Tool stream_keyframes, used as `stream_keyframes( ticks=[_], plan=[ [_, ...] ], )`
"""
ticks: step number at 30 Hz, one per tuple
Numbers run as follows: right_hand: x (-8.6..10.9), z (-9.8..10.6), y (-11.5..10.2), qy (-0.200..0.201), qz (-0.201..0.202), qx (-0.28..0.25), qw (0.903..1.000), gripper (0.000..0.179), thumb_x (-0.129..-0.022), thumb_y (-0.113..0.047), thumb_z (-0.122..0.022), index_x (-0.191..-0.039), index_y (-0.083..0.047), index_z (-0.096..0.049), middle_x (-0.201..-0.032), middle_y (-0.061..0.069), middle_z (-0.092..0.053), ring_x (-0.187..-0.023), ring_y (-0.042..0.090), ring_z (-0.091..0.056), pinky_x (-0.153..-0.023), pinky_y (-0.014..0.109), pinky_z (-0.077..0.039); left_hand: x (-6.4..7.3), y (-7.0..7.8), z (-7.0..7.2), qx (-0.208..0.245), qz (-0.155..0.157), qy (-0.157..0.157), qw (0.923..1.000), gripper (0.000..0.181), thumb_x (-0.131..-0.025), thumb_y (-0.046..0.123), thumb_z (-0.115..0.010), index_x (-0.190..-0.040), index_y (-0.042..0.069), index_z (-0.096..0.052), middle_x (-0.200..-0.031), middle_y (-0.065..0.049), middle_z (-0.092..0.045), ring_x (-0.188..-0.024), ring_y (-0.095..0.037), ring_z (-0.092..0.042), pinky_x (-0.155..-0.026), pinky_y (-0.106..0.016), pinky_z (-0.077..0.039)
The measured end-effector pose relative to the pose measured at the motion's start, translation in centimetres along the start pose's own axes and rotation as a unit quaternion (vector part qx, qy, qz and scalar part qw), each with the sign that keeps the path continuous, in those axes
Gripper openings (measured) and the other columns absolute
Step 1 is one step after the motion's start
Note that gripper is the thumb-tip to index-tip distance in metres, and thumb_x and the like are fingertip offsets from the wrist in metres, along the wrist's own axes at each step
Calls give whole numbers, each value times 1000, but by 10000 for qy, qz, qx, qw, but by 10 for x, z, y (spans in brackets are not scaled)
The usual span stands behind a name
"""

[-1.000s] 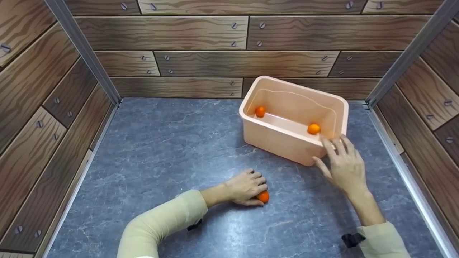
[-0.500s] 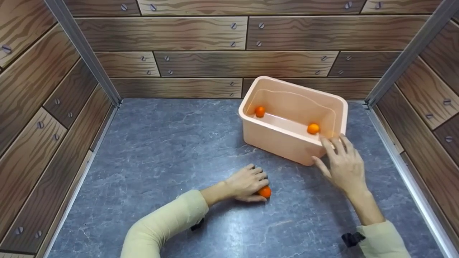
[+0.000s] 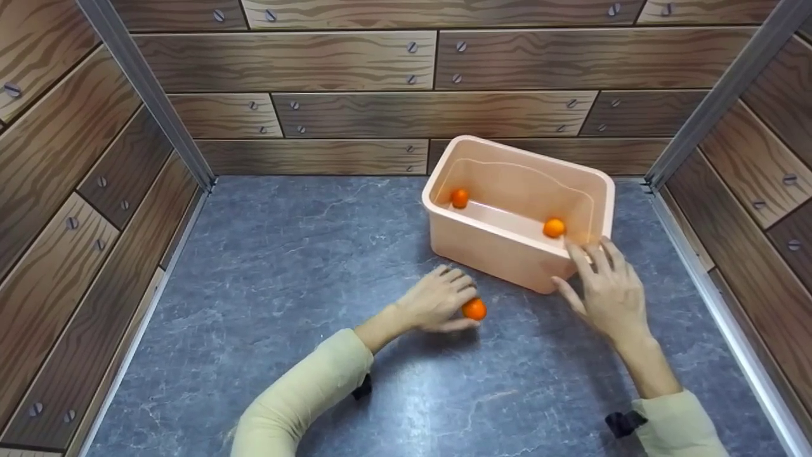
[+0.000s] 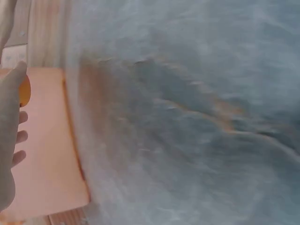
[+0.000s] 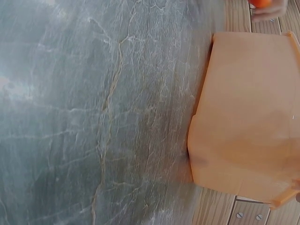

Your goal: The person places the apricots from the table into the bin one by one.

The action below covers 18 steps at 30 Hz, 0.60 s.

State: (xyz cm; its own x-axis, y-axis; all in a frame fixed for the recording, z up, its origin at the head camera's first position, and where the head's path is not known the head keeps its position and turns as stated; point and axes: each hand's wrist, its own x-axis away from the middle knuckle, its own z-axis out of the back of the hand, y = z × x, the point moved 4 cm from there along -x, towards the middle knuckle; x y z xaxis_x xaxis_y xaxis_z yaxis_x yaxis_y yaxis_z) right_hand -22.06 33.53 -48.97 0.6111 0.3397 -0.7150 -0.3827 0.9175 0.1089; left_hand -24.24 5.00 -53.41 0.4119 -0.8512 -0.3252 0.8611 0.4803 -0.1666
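Fingers and thumb of my left hand (image 3: 441, 301) grip a small orange tangerine (image 3: 474, 309) just in front of the pink plastic bin (image 3: 488, 244). The left wrist view shows part of this hand (image 4: 7, 136) and the tangerine (image 4: 25, 91) at the left edge, before the bin's wall (image 4: 47, 159). My right hand (image 3: 612, 304) holds the bin's near right corner, fingers over the rim and thumb at the outer wall. Inside the bin lie two more tangerines, one at the left end (image 3: 460, 198), another toward the right (image 3: 554, 228).
The bin stands at an angle on a blue-grey marbled tabletop (image 3: 285, 254), close to the back wall (image 3: 355, 114). Wood-plank-patterned panels enclose the back and both sides. Metal strips (image 3: 717, 317) run along the side edges.
My left hand has moved forward and slightly right, carrying the tangerine up toward the bin. My right hand, the bin and the tangerines inside have stayed in place.
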Motion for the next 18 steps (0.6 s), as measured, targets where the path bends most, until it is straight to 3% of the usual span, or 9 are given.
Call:
stream_keyframes(
  ticks=[7,12,18],
  plan=[
    [-1,0,-2,28,-30,-27,10000,68,-100,-64,-52,-137,-9,-65,-119,24,-67,-124,50,-60,-86,63,-56,-12,-19,20,262,347,752,9962,49,-96,63,-65,-119,19,-69,-117,3,-70,-109,-19,-63,-95,-36,-50],
    [-1,0,-2,83,18,45,10000,66,-99,-62,-54,-136,-8,-65,-117,24,-67,-124,50,-60,-88,62,-55,-22,-26,31,432,443,961,9934,50,-96,61,-67,-121,18,-70,-119,3,-70,-112,-19,-63,-99,-36,-49],
    [0,0,-1,90,34,76,9999,70,-103,-67,-45,-135,-8,-66,-117,24,-67,-123,50,-61,-88,61,-55,-31,-31,41,399,383,1132,9920,51,-96,62,-66,-120,18,-70,-119,2,-70,-112,-19,-63,-101,-36,-49]
  ],
)
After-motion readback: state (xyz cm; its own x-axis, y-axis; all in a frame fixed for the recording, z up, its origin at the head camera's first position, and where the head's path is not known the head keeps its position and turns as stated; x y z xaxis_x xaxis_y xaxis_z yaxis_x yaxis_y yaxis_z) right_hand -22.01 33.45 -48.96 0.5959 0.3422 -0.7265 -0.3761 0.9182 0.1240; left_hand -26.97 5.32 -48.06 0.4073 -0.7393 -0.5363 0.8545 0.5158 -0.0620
